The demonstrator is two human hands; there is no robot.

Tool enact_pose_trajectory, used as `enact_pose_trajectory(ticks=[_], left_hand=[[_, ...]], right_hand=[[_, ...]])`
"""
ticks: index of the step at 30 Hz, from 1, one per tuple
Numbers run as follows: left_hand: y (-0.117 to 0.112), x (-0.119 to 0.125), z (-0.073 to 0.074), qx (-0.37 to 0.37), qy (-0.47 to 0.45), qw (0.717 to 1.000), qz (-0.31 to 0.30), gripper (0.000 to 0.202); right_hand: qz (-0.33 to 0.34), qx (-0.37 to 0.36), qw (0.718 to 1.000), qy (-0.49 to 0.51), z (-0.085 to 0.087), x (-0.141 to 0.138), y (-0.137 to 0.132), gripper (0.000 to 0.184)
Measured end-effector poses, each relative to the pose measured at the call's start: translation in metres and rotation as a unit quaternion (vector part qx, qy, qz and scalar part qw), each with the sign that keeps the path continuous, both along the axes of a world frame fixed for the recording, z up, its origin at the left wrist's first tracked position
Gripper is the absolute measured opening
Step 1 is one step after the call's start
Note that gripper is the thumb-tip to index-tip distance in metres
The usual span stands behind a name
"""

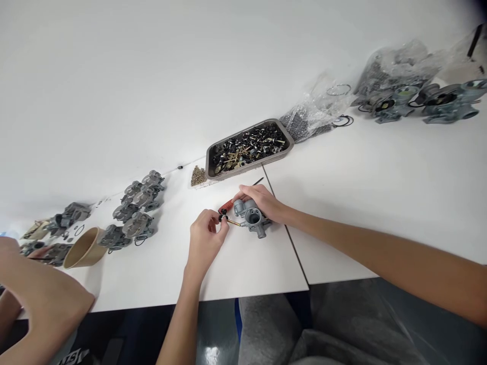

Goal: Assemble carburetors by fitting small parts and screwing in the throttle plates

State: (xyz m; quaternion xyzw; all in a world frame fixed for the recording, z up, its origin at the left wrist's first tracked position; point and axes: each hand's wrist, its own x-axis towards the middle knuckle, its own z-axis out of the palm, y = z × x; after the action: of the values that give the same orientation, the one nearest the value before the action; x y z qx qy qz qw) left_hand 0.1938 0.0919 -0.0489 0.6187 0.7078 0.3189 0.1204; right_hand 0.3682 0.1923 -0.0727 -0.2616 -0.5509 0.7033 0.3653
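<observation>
Here, right hand (262, 200) clasps the half-hidden carburetor (251, 218); left hand (205, 237) pinches a blurry black part (222, 218).

Grey cast carburetor body (251, 217) sits on the table just in front of the parts tray (249, 165), round bore facing up, right hand (266, 202) gripping it from the tray side. Thin brass pin (234, 222) sticks out of its left side, with the black cap (222, 218) on the outer end pinched by the left hand (205, 239). Red-handled tool (225, 207) lies beside the body, tray side, partly under the right fingers.
</observation>
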Motion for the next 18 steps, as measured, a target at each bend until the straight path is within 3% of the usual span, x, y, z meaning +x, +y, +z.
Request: enact_pose_trajectory(ticks=[4,9,14,18], left_hand=[[-0.002,0.003,0.000,-0.019,0.016,1.000,0.017,0.019],[-0.007,0.009,0.011,-0.077,0.055,0.994,0.055,0.024],[-0.010,0.016,0.018,-0.071,0.073,0.991,0.085,0.028],[-0.010,0.035,0.015,-0.105,0.005,0.992,0.064,0.028]], right_hand=[[-0.009,0.006,1.000,-0.014,-0.001,0.000,0.001,0.051],[-0.019,0.012,1.000,-0.017,-0.005,-0.001,0.001,0.055],[-0.054,0.026,0.998,-0.037,-0.004,-0.002,-0.001,0.057],[-0.069,0.026,0.996,-0.047,-0.002,-0.003,-0.003,0.057]])
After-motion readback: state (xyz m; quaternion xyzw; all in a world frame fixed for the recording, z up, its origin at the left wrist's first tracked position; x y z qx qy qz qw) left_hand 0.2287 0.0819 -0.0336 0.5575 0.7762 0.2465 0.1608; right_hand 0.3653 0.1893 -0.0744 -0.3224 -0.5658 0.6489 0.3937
